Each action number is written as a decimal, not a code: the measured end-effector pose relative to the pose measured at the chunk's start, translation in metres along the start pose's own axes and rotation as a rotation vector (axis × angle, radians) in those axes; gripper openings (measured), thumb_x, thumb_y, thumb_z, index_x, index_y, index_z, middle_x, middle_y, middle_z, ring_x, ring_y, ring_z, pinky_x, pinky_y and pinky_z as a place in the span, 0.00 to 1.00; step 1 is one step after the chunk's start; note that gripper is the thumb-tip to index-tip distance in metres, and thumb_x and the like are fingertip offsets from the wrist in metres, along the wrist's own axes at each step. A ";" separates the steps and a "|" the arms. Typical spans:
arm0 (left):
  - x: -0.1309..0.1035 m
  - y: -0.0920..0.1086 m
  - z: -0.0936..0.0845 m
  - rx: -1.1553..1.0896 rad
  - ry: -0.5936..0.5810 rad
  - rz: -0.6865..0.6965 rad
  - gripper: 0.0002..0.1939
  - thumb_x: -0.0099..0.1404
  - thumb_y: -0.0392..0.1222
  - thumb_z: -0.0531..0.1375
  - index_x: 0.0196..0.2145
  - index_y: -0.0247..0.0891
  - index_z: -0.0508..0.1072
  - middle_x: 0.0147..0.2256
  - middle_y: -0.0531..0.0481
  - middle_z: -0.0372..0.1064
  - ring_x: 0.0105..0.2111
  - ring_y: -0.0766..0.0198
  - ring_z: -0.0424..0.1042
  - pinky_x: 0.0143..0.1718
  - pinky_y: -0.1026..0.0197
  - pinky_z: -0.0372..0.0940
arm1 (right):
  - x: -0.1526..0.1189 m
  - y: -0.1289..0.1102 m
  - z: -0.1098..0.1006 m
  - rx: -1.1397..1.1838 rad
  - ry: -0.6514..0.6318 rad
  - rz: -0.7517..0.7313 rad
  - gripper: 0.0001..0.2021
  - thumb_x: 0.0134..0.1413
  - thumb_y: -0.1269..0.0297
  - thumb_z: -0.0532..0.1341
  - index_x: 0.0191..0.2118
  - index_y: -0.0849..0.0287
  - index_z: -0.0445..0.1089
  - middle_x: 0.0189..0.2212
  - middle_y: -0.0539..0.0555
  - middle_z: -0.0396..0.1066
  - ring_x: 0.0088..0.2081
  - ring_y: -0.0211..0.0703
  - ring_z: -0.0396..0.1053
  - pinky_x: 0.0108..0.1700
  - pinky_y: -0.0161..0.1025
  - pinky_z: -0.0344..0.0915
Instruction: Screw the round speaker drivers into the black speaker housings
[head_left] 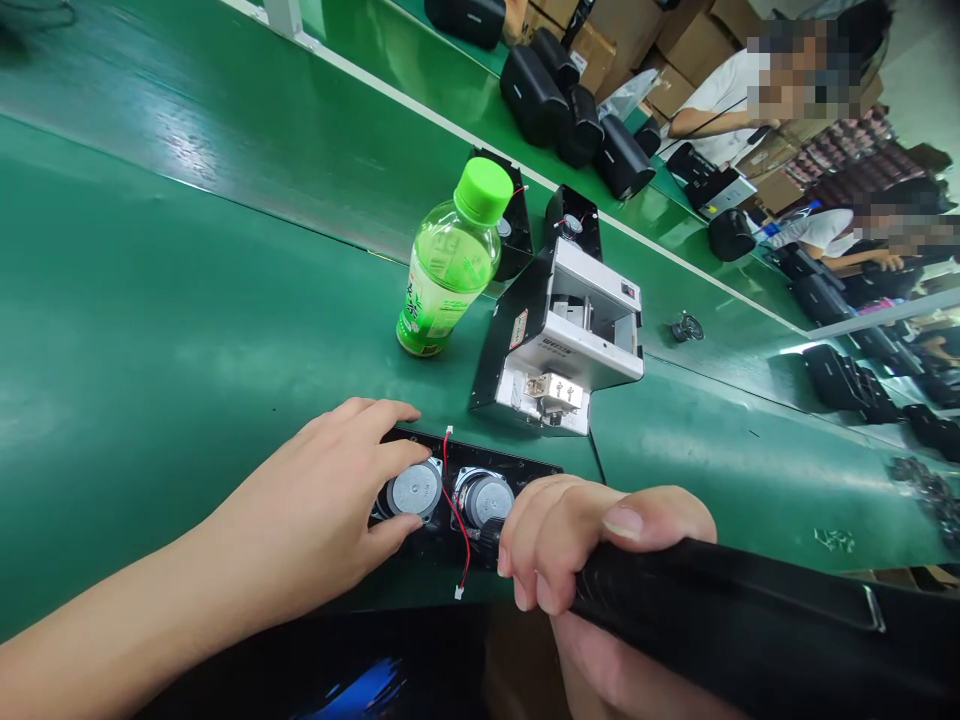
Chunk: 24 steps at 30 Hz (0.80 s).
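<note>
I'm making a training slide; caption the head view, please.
Left hand at a round grey speaker driver in a black rectangular panel, right hand gripping a black cylindrical tool.

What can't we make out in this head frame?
All in the head view:
Panel, left end: partly behind left hand.
Panel, lower right: behind right hand.
Black tool, rear: cut off by frame edge.
Tool tip contact: too small.
Bottle, fine print: too small.
</note>
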<state>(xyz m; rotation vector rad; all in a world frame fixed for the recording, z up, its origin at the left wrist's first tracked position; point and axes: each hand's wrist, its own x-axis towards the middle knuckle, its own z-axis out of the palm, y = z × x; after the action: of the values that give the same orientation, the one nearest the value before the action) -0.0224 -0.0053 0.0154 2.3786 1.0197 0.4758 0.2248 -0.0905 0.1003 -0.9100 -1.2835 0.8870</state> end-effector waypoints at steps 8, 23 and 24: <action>-0.008 0.005 0.004 0.096 0.097 0.075 0.24 0.68 0.42 0.78 0.60 0.47 0.93 0.70 0.37 0.87 0.64 0.33 0.88 0.62 0.26 0.91 | -0.019 0.017 0.011 0.006 -0.131 -0.044 0.11 0.91 0.54 0.69 0.48 0.44 0.85 0.24 0.43 0.77 0.22 0.41 0.75 0.34 0.42 0.81; -0.007 -0.002 0.001 0.093 0.012 0.085 0.28 0.65 0.39 0.80 0.62 0.48 0.93 0.72 0.34 0.85 0.67 0.27 0.86 0.66 0.21 0.88 | 0.036 0.004 0.000 -0.263 -0.191 0.022 0.22 0.64 0.38 0.88 0.51 0.43 0.87 0.33 0.51 0.85 0.35 0.56 0.88 0.39 0.54 0.88; -0.007 -0.003 0.002 0.094 0.009 0.086 0.27 0.66 0.40 0.79 0.62 0.48 0.93 0.72 0.34 0.85 0.67 0.26 0.86 0.66 0.21 0.88 | 0.043 -0.003 0.000 -0.261 -0.145 0.025 0.23 0.63 0.37 0.88 0.52 0.42 0.88 0.34 0.52 0.85 0.36 0.58 0.89 0.40 0.56 0.88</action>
<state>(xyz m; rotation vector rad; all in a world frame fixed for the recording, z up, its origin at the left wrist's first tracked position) -0.0273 -0.0094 0.0115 2.5146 0.9662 0.4802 0.2282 -0.0521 0.1200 -1.0825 -1.5414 0.8283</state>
